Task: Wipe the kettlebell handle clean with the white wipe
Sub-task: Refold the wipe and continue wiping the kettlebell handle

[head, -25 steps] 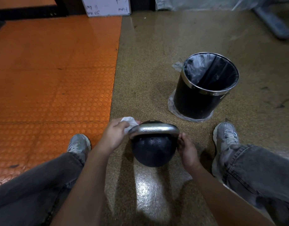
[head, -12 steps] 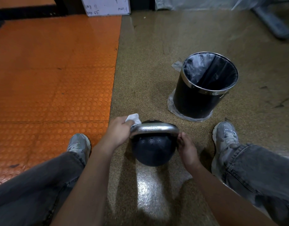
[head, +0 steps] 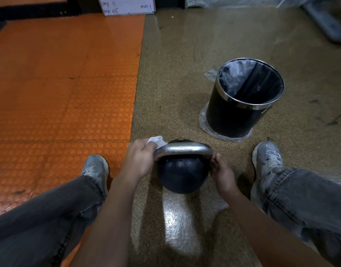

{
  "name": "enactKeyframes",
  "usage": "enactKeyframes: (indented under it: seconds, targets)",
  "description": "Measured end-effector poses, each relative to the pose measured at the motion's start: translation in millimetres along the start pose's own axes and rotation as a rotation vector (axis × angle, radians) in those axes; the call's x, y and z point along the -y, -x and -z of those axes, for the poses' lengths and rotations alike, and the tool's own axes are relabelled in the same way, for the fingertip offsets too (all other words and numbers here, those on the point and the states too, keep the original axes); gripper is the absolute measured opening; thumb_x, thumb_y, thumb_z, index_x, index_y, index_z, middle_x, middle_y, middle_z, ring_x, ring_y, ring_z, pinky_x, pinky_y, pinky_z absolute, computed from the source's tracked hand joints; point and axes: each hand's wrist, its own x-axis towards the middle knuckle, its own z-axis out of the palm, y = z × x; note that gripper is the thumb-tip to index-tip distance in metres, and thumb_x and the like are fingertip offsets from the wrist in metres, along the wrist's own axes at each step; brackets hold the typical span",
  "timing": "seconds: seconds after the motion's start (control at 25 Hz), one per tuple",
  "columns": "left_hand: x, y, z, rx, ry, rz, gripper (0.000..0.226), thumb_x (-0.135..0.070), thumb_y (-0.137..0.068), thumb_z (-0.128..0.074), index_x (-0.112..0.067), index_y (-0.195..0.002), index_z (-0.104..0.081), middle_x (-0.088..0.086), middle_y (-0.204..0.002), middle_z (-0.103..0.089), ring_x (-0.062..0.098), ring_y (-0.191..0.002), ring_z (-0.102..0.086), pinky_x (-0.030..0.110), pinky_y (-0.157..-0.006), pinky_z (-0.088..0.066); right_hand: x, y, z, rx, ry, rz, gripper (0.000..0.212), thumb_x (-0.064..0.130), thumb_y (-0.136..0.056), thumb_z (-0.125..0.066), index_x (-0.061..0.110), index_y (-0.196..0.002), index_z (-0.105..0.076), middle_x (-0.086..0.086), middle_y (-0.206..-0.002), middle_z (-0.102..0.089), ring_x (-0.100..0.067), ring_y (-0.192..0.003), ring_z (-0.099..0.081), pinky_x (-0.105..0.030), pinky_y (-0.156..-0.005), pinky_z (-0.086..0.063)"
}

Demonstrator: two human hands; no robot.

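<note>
Where the speckled floor (head: pixel 185 78) meets the orange studded mat (head: pixel 59 83), a black kettlebell (head: pixel 182 175) sits between the person's two grey sneakers, its silver handle (head: pixel 183 149) arching over the top. The left hand (head: pixel 139 161) pinches a white wipe (head: pixel 156 141) against the handle's left end (most of the wipe is hidden by the fingers). The right hand (head: pixel 221 171) grips the handle's right end. A black lined wastebasket (head: pixel 241 105) stands near, beyond the kettlebell to the right.

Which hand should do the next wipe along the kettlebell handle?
Probably the left hand: it already grips the white wipe at the handle's left end, while the right hand steadies the other end.
</note>
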Motion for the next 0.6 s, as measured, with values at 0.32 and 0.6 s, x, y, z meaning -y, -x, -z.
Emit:
enactKeyframes:
  seconds: [0.32, 0.6]
  targets:
    - [22.2, -0.8, -10.7, -0.014, 0.003, -0.022, 0.036, -0.015, -0.093, -0.05, -0.014, -0.058, -0.058, -0.009, -0.058, -0.062, 0.011, -0.062, -0.047, 0.026, -0.058, -0.034, -2.3, -1.7, 1.8, -0.023, -0.012, -0.01, 0.034, 0.047, -0.105, -0.048, 0.025, -0.117, -0.07, 0.001, -0.122, -0.074, -0.016, -0.124, -0.063, -0.039, -0.108, -0.044]
    - [14.1, 0.5, -14.9, -0.048, -0.014, -0.07, 0.032, -0.017, -0.092, -0.048, -0.02, -0.068, -0.067, -0.017, -0.059, -0.062, 0.0, -0.063, -0.056, 0.014, -0.06, -0.038, -6.3, -1.2, 3.0, 0.003, -0.001, -0.007, 0.034, 0.044, -0.108, -0.043, 0.026, -0.119, -0.069, 0.004, -0.122, -0.075, -0.013, -0.122, -0.064, -0.034, -0.102, -0.046]
